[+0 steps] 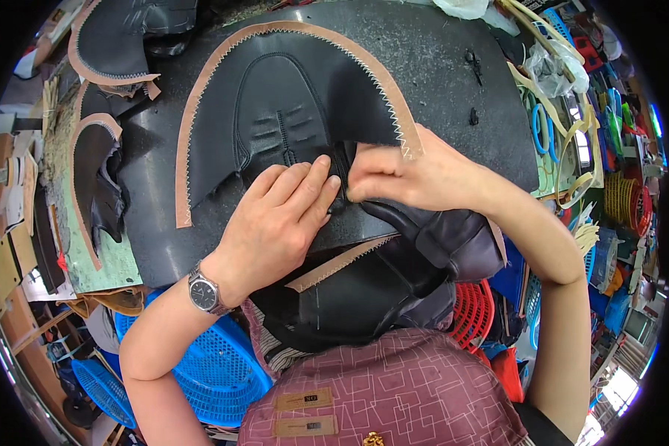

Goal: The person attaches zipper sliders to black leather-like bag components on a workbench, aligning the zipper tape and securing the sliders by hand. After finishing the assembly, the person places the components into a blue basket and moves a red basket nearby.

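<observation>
A black leather shoe upper (pixel 279 85), edged with a tan strip held by white zigzag stitching, lies toe away from me on the dark work surface. My left hand (pixel 271 219), with a wristwatch (pixel 203 290) on its wrist, presses its fingers together on the upper's black throat; its thumb is hidden. My right hand (pixel 405 175) is closed in a pinch at the right side of that opening, gripping the folded black leather. Below the hands, another black upper (pixel 364 290) with a similar tan edge lies in my lap.
More black uppers (pixel 115 44) with tan edging lie at the left of the dark board (pixel 424 74). Blue-handled scissors (pixel 544 132) are at the right edge. Blue plastic baskets (pixel 223 364) stand below left, a red one (pixel 474 316) below right.
</observation>
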Tool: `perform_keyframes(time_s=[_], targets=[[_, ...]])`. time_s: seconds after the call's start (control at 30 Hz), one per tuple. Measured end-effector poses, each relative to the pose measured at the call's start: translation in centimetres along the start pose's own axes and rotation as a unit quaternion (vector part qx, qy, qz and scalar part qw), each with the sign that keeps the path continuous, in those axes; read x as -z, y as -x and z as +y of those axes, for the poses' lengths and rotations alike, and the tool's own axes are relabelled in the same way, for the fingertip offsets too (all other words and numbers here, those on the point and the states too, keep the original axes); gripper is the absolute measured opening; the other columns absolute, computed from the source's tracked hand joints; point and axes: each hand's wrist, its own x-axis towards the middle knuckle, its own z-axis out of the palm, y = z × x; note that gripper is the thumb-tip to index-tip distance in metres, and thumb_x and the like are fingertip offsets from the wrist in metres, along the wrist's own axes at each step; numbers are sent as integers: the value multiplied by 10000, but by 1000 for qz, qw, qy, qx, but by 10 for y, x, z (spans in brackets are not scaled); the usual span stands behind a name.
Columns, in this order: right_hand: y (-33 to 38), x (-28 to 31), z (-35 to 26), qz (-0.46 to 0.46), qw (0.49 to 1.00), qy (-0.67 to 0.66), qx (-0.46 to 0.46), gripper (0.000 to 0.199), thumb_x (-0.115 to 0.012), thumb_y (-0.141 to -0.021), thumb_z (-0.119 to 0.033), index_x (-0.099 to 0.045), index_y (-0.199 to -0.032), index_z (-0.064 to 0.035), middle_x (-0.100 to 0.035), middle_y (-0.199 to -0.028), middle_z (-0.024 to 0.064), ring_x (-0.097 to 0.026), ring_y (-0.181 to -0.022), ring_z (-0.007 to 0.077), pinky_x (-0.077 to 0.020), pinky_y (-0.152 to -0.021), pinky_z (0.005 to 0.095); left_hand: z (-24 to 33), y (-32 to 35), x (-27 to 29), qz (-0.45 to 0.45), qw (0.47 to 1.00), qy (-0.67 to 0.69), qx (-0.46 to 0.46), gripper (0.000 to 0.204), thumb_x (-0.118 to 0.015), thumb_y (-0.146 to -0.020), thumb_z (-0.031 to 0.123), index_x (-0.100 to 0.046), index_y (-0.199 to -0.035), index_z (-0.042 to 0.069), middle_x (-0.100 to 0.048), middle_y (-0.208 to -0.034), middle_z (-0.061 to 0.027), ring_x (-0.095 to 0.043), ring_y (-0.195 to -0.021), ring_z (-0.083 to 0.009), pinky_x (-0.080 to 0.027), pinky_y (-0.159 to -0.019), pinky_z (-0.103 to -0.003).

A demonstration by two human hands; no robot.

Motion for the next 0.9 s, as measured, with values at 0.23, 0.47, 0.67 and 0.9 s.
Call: perform_keyframes(time_s=[0.23,0.47,0.67,0.9], targets=[[36,4,-14,237,937,183,-179,619,-739,-669,-363,-510,-1155,-55,-555,-1035,146,-564,-916,323,-462,-804,366,-2,8,-4,25,999,10,18,445,-707,-644,100,-608,-1063,-14,-544,-1178,-153,-534,-1033,-280,-438,-879,-374],[57,-6,-23,183,934,129,-278,614,-738,-674,-358,-506,-1131,-19,-594,-1005,178,-578,-954,350,-458,-799,388,-91,12,40,160,915,40,368,642,-691,-751,205,-417,-1296,3,-445,-1255,-221,-512,-1065,-327,-387,-963,-414],[20,46,-62,142,951,47,-272,488,-719,-731,-283,-561,-1093,3,-628,-917,188,-634,-882,289,-476,-761,343,-100,17,78,226,621,631,406,404,-631,-812,31,-488,-1181,-50,-620,-1049,-100,-623,-875,-122,-524,-757,-258],[-204,184,-24,171,945,261,-99,471,-604,-827,-341,-544,-1171,-26,-631,-1039,145,-605,-944,244,-459,-832,334,-209,54,198,437,688,445,371,327,-543,-888,196,-499,-1157,15,-582,-1055,-91,-578,-953,-177,-465,-857,-320]])
